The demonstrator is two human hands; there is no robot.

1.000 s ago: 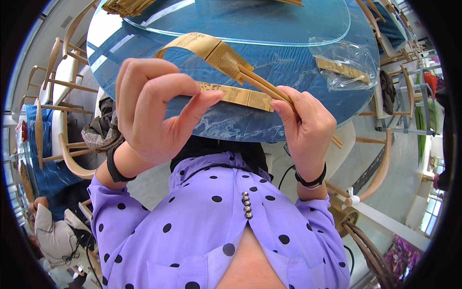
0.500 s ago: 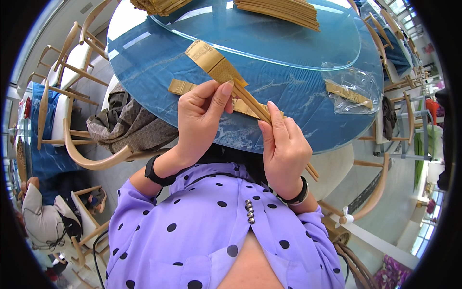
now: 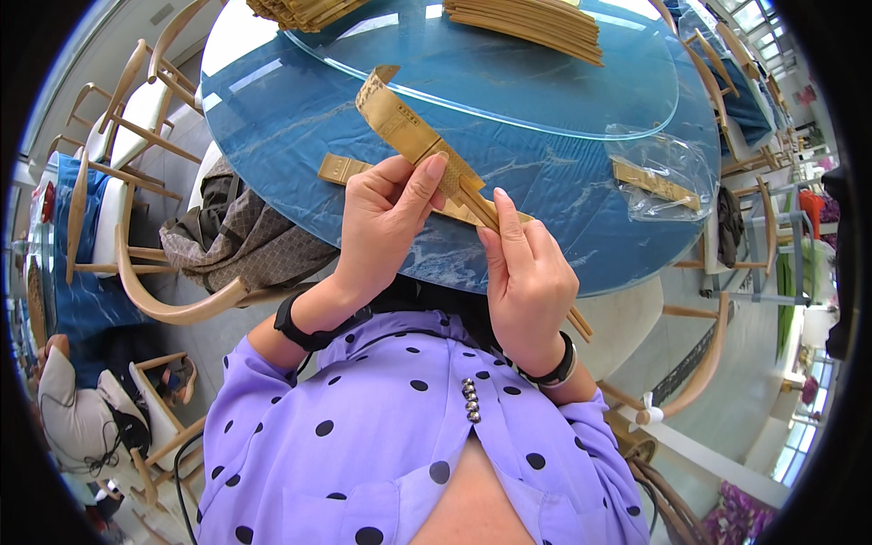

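Note:
A pair of wooden chopsticks (image 3: pixel 579 322) slants across the front of me, pinched near the middle by my right hand (image 3: pixel 531 282). Their upper ends sit inside the mouth of a gold paper chopstick sleeve (image 3: pixel 400 123). My left hand (image 3: pixel 381 218) closes thumb and fingers on that sleeve near its mouth. The sleeve's far end curls up over the table. Beneath my hands, another gold sleeve (image 3: pixel 338 169) lies on the blue table, partly hidden by my fingers.
A glass turntable (image 3: pixel 509 100) covers the far part of the blue table (image 3: pixel 272 136). On it lie a gold pile (image 3: pixel 304 11) and a stack of long tan strips (image 3: pixel 527 27). A clear plastic bag (image 3: pixel 668 204) with a gold packet lies right. A chair (image 3: pixel 173 313) holding a brown bag (image 3: pixel 245 222) stands left.
The sleeve has moved down over more of the chopsticks, and its far end curls more. My right hand has shifted slightly left, closer to my left hand.

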